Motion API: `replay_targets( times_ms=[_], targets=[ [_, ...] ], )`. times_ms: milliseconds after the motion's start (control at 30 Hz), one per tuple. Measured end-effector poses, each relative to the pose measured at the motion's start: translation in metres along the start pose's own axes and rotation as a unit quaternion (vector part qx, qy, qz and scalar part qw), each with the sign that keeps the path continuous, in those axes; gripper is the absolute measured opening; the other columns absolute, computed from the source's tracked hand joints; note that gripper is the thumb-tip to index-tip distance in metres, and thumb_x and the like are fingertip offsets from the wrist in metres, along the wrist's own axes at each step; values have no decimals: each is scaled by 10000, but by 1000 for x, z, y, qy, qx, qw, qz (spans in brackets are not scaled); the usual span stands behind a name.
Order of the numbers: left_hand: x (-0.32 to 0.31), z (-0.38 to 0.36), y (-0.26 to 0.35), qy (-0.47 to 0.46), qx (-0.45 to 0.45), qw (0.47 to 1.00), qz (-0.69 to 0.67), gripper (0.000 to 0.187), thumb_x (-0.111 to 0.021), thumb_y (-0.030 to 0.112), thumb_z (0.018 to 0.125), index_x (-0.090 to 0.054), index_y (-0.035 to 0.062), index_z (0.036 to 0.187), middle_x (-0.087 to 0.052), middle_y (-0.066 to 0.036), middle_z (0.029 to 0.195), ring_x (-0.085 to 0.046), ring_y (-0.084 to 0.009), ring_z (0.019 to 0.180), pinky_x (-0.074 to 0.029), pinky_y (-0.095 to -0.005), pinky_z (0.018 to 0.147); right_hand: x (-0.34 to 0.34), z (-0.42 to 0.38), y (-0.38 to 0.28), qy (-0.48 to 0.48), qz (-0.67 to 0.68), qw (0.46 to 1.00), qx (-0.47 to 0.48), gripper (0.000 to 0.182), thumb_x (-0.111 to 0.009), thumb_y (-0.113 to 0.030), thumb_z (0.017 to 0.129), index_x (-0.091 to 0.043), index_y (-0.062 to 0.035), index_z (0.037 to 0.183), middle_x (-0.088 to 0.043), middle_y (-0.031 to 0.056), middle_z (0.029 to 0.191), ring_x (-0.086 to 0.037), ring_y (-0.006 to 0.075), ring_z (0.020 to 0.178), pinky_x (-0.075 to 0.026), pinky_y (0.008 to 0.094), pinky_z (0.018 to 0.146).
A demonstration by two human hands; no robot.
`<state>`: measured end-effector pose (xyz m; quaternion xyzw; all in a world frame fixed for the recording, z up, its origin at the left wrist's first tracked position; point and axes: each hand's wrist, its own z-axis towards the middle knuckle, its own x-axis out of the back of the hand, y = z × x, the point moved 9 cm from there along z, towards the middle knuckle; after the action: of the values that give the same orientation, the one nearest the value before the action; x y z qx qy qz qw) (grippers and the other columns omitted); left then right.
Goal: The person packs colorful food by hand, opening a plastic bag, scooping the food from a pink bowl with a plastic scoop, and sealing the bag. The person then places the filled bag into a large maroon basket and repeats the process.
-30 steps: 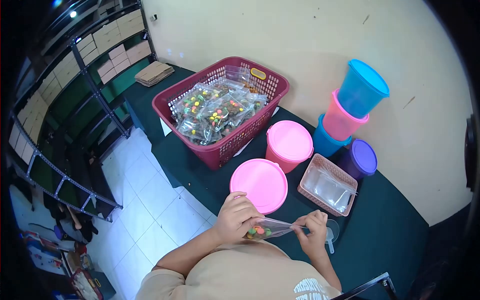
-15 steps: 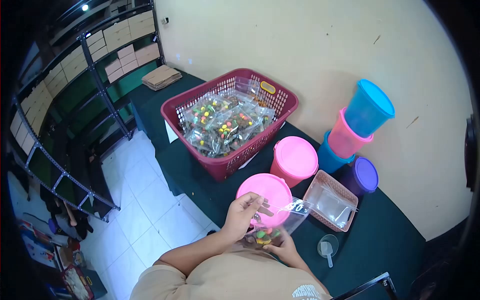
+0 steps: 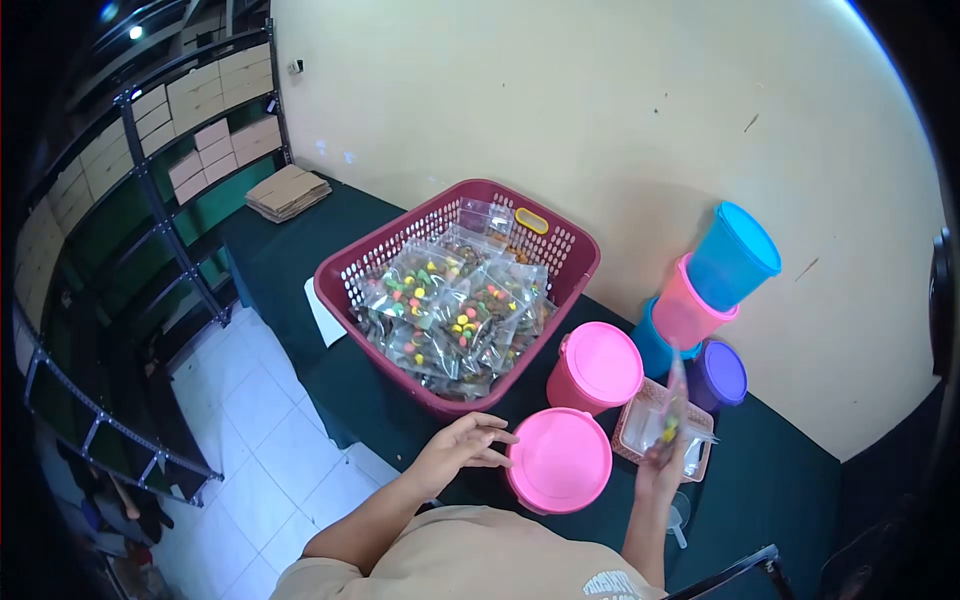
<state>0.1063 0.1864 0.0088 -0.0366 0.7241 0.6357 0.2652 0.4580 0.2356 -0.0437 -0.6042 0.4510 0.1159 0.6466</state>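
My right hand [image 3: 657,475] grips a clear zip bag of colourful candies [image 3: 672,405], held upright and seen nearly edge-on, a little blurred. Behind that bag, in this view, lies a pink woven basket [image 3: 627,440] with flat clear bags [image 3: 645,425] in it. My left hand [image 3: 462,452] holds nothing; its fingers are apart, with the tips right at the rim of the nearer pink lidded tub [image 3: 560,460]. A second pink tub [image 3: 603,365] stands just beyond. Past them, a maroon laundry basket [image 3: 440,402] holds many filled candy bags [image 3: 465,310].
Blue and pink tubs [image 3: 735,255] are stacked at the wall, beside a purple tub [image 3: 720,372]. A cup with a scoop [image 3: 677,520] is near my right forearm. Folded cardboard [image 3: 287,193] lies at the table's far left. Metal shelves [image 3: 165,215] hold boxes.
My right hand has lifted the candy bag up and to the right, over the woven basket. My left hand has let go of the bag and moved left. The camera view has shifted.
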Motion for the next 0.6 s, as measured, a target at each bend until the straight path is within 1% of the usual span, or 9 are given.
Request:
replay_targets(
  times_ms=[133, 167, 200, 267, 333, 433, 500, 567, 600],
  targets=[
    [20, 19, 39, -23, 6, 999, 43, 442, -486, 252, 981, -385, 49, 1359, -500, -156, 1352, -602, -291, 1121, -445, -407, 982, -91, -29, 18, -100, -118, 987, 51, 350, -545, -164, 960, -433, -139, 1290, -571, -34, 924, -510, 33, 726, -398, 188, 494],
    [26, 29, 44, -38, 1, 998, 56, 547, -538, 258, 960, -318, 62, 1421, -442, -119, 1412, -530, -278, 1211, -411, -396, 1009, -123, -42, 33, -172, -113, 978, 44, 411, -584, -165, 934, -417, -136, 1309, -568, -8, 971, -495, 20, 601, -396, 170, 435],
    [30, 41, 48, -47, 3, 997, 56, 547, -538, 258, 960, -318, 62, 1421, -442, -119, 1412, -530, -278, 1211, -411, -396, 1009, -124, -47, 60, -151, -128, 980, -27, 406, -591, -124, 922, -424, -132, 1291, -569, 4, 979, -526, 33, 634, -408, 177, 432],
    [45, 61, 71, 4, -75, 988, 132, 621, -586, 244, 945, -269, 68, 1450, -421, -140, 1414, -508, -252, 1229, -423, -369, 981, -163, -67, 92, -211, -178, 960, -47, 365, -597, -61, 902, -443, -112, 1229, -571, 42, 996, -565, 94, 705, -479, 221, 538],
    [53, 74, 69, -21, -67, 991, 111, 703, -628, 255, 922, -228, 59, 1466, -433, -142, 1387, -513, -239, 1205, -420, -368, 982, -180, -74, 123, -300, -230, 925, -35, 328, -597, -119, 914, -435, -65, 1194, -573, 78, 1065, -597, 153, 882, -527, 260, 641],
    [61, 89, 63, -44, -39, 976, 211, 683, -622, 253, 926, -242, 54, 1457, -461, -137, 1342, -518, -209, 1178, -429, -358, 976, -198, -82, 147, -274, -228, 929, -98, 361, -601, -127, 915, -413, -65, 1217, -579, 89, 1088, -602, 163, 902, -522, 253, 656],
    [68, 98, 69, -30, -23, 996, 86, 704, -611, 201, 930, -192, 73, 1480, -433, -132, 1383, -456, -215, 1243, -383, -351, 1017, -197, -69, 164, -271, -287, 910, -122, 395, -597, -132, 917, -387, -59, 1244, -567, 105, 1121, -604, 178, 953, -540, 272, 676],
    [69, 113, 75, -50, 13, 994, -94, 699, -535, 123, 952, -110, 132, 1507, -289, -142, 1490, -375, -234, 1315, -338, -360, 1055, -222, -51, 160, -254, -262, 927, -90, 433, -608, -151, 915, -373, -45, 1262, -548, 122, 1167, -582, 198, 1047, -543, 298, 741],
    [71, 121, 78, -56, 20, 994, -92, 699, -535, 123, 952, -110, 132, 1507, -289, -142, 1490, -375, -234, 1315, -338, -360, 1055, -235, -29, 161, -276, -278, 919, -45, 493, -623, -176, 908, -350, -41, 1296, -523, 135, 1216, -549, 212, 1121, -526, 324, 819]
  ],
)
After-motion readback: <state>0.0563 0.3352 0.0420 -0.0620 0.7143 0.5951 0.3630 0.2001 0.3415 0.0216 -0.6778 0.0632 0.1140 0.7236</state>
